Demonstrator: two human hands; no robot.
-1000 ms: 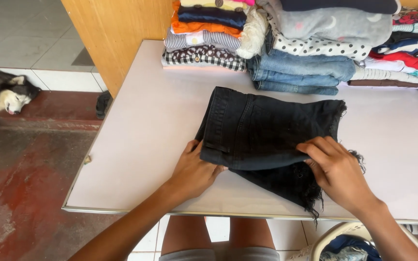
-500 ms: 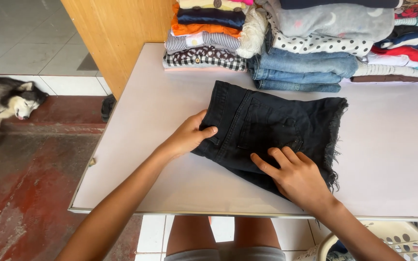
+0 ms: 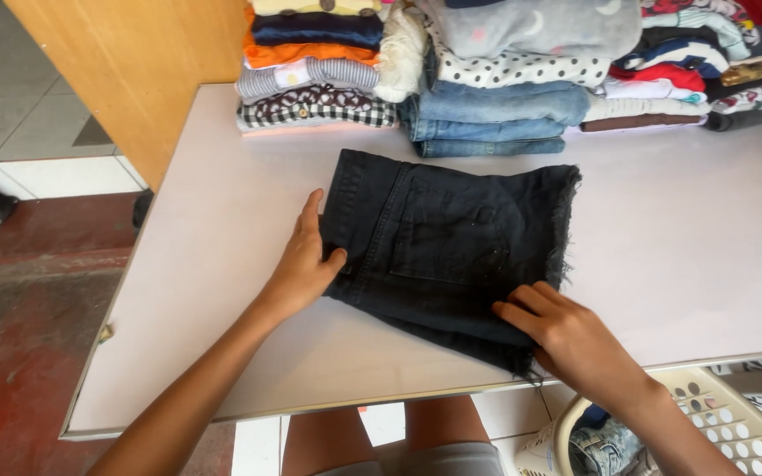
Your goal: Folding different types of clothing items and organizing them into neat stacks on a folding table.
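Black denim shorts [image 3: 451,242] folded flat, hem frayed.

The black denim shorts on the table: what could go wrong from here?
The black denim shorts lie near the table front edge; their frayed corner under the right hand could slip off toward the laundry basket. The left hand presses only the waistband, so the fold may come out uneven.

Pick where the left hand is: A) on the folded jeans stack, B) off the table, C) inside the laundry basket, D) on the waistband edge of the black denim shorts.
D: the left hand lies flat against the waistband side of the black denim shorts on the table, while the right hand presses their frayed hem corner.
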